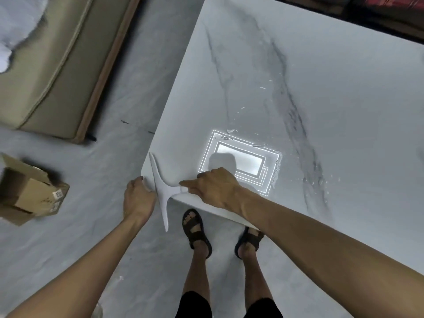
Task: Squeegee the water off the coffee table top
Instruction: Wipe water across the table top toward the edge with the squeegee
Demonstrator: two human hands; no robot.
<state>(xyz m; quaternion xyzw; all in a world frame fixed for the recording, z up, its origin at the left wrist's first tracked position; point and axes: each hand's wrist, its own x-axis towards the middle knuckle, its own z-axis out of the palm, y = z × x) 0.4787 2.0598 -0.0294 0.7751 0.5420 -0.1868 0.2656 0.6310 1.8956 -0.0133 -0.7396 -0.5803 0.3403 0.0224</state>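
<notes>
1. Cardboard box (32, 191) on the floor; contents not seen.
2. White squeegee (161, 189) laid across worktop (344, 88) corner, handle gripped by right hand (215, 189).
3. Left hand (137, 198) open beside blade.
4. Water beads (275, 173) scattered on marble top.

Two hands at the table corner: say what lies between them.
The white squeegee lies between left hand and right hand, in the head view.

Coffee table top (344, 92) glossy marble-look, wet; squeegee (163, 189) matt white plastic

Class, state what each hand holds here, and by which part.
The right hand holds the white squeegee by its handle. The left hand holds nothing; it rests at the table corner.
</notes>
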